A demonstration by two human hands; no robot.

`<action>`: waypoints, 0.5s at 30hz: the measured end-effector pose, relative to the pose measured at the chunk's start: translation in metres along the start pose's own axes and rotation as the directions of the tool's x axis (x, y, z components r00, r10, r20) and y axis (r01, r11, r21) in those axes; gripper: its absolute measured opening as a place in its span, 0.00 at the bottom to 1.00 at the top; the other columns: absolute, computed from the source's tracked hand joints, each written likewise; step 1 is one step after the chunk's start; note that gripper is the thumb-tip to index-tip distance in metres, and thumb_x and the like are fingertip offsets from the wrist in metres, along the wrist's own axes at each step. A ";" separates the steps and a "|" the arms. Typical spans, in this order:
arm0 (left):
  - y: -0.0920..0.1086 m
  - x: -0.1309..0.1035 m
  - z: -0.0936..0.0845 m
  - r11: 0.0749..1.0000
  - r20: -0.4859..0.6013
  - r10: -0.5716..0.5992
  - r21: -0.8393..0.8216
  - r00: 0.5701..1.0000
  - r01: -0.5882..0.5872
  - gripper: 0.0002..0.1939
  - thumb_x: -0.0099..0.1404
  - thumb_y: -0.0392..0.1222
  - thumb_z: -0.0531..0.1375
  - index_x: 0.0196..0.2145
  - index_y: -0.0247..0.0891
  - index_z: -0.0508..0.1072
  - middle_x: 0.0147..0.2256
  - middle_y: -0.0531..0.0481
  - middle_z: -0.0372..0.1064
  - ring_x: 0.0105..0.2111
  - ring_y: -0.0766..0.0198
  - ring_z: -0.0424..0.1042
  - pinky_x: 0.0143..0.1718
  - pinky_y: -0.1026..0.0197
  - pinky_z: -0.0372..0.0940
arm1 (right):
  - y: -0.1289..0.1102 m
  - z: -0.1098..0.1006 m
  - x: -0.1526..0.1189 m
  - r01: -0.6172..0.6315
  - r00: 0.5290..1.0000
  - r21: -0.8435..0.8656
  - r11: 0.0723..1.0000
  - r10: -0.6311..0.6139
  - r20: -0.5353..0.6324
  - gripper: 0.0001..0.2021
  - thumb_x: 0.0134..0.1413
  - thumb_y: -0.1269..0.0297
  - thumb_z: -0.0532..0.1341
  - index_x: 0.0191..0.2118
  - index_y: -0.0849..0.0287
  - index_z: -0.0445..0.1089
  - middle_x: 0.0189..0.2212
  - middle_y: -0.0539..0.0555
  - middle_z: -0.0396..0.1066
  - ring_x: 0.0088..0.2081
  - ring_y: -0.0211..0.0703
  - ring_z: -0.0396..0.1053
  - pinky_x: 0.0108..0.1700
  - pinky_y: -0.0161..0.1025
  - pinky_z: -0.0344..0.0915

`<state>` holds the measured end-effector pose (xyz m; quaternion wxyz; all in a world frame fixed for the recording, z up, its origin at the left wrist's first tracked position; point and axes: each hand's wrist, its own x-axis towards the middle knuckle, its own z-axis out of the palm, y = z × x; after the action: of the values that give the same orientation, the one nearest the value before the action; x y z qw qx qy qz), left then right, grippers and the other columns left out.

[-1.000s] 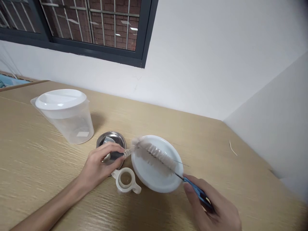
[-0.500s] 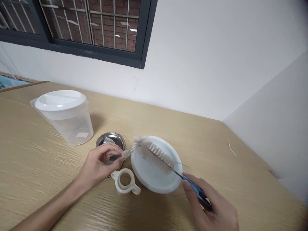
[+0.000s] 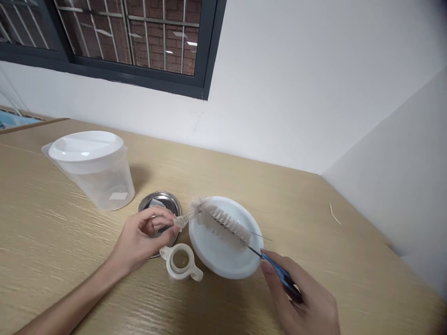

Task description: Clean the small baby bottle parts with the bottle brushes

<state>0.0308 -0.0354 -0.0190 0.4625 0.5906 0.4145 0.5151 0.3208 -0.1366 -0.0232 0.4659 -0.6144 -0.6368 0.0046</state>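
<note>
My right hand is closed around the blue handle of a bottle brush, whose white bristles slant up and left over a white bowl. Between thumb and fingers, my left hand pinches a small clear ribbed piece. The brush's fluffy tip meets the ribbed piece's far end; I cannot tell whether it goes inside. Just below my left hand stands a small bottle with a two-handled collar, its mouth facing up. A round metal dish lies partly hidden behind my left fingers, with a small pale item in it.
A clear plastic pitcher with a white lid stands at the left on the wooden table. A thin pale strip lies at the right. White walls and a barred window rise behind the table.
The brush and my right hand have moved slightly left, bringing the bristle tip closer over the ribbed piece. My left hand keeps its pinch. The view has shifted a little.
</note>
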 end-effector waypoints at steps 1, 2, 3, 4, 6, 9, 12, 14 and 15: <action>0.001 0.000 0.000 1.000 -0.005 -0.006 -0.018 1.000 0.005 0.08 0.56 0.37 0.71 0.34 0.37 0.77 0.34 0.48 0.80 0.34 0.62 0.81 0.36 0.66 0.75 | 0.001 0.000 0.000 0.001 1.000 -0.003 1.000 -0.001 -0.009 0.10 0.63 0.57 0.61 0.39 0.55 0.77 0.29 0.51 0.78 0.24 0.37 0.73 0.28 0.30 0.70; 0.001 0.001 0.001 0.999 -0.009 -0.014 -0.033 1.000 0.013 0.08 0.56 0.36 0.71 0.34 0.37 0.77 0.33 0.49 0.80 0.33 0.63 0.81 0.35 0.67 0.75 | 0.001 -0.001 0.001 0.003 1.000 -0.006 1.000 -0.003 -0.017 0.10 0.63 0.57 0.62 0.39 0.55 0.78 0.30 0.51 0.79 0.24 0.37 0.73 0.28 0.30 0.70; 0.001 0.001 0.001 0.999 -0.012 -0.021 -0.048 1.000 0.020 0.09 0.55 0.36 0.71 0.33 0.37 0.77 0.33 0.49 0.80 0.33 0.63 0.81 0.35 0.68 0.75 | 0.002 -0.001 0.001 0.002 1.000 -0.011 1.000 -0.003 -0.026 0.10 0.62 0.57 0.62 0.39 0.55 0.78 0.30 0.51 0.79 0.25 0.37 0.74 0.29 0.30 0.71; 0.002 0.002 0.001 0.998 -0.013 -0.030 -0.060 0.999 0.029 0.09 0.55 0.36 0.72 0.33 0.37 0.77 0.33 0.49 0.80 0.33 0.63 0.81 0.34 0.68 0.74 | 0.002 -0.001 0.001 0.000 0.999 -0.016 1.000 0.000 -0.036 0.10 0.62 0.56 0.63 0.39 0.55 0.78 0.31 0.51 0.79 0.26 0.37 0.75 0.30 0.30 0.71; 0.002 0.003 0.001 0.996 -0.013 -0.055 -0.075 0.998 0.054 0.09 0.55 0.37 0.72 0.33 0.37 0.76 0.32 0.49 0.80 0.33 0.63 0.81 0.34 0.67 0.74 | 0.002 -0.002 0.001 -0.010 0.998 -0.022 1.000 0.008 -0.058 0.10 0.62 0.56 0.62 0.38 0.55 0.78 0.31 0.51 0.80 0.28 0.39 0.76 0.31 0.31 0.72; 0.003 0.004 0.000 0.990 0.001 -0.115 -0.086 0.993 0.115 0.11 0.55 0.39 0.72 0.33 0.37 0.76 0.30 0.48 0.81 0.31 0.61 0.81 0.30 0.67 0.73 | 0.000 -0.002 -0.001 -0.006 0.998 -0.004 1.000 0.005 -0.063 0.09 0.62 0.58 0.62 0.38 0.54 0.78 0.31 0.50 0.79 0.27 0.39 0.76 0.30 0.30 0.71; 0.004 0.004 -0.001 0.980 0.033 -0.168 -0.099 0.985 0.170 0.12 0.55 0.40 0.72 0.34 0.38 0.75 0.28 0.49 0.81 0.29 0.61 0.80 0.25 0.68 0.70 | -0.003 0.000 -0.003 0.030 0.999 0.029 0.999 -0.030 -0.025 0.08 0.63 0.59 0.61 0.40 0.54 0.78 0.30 0.49 0.79 0.25 0.37 0.74 0.29 0.29 0.70; 0.005 0.003 -0.001 0.979 0.026 -0.178 -0.099 0.984 0.180 0.12 0.55 0.40 0.72 0.34 0.38 0.75 0.27 0.49 0.81 0.27 0.62 0.80 0.23 0.69 0.68 | -0.002 0.001 -0.002 0.042 0.999 0.032 0.999 -0.041 -0.009 0.08 0.63 0.59 0.61 0.40 0.54 0.78 0.29 0.49 0.78 0.24 0.36 0.73 0.29 0.29 0.70; 0.005 0.003 0.000 0.979 0.015 -0.181 -0.096 0.983 0.182 0.12 0.54 0.41 0.73 0.34 0.37 0.75 0.27 0.49 0.81 0.26 0.62 0.79 0.22 0.69 0.67 | -0.001 0.001 -0.001 0.039 0.999 0.020 0.999 -0.038 -0.012 0.08 0.63 0.59 0.62 0.39 0.54 0.78 0.29 0.49 0.78 0.24 0.36 0.73 0.29 0.29 0.69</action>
<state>0.0309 -0.0335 -0.0133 0.5372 0.5288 0.4397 0.4883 0.3189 -0.1371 -0.0241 0.4758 -0.5974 -0.6456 -0.0017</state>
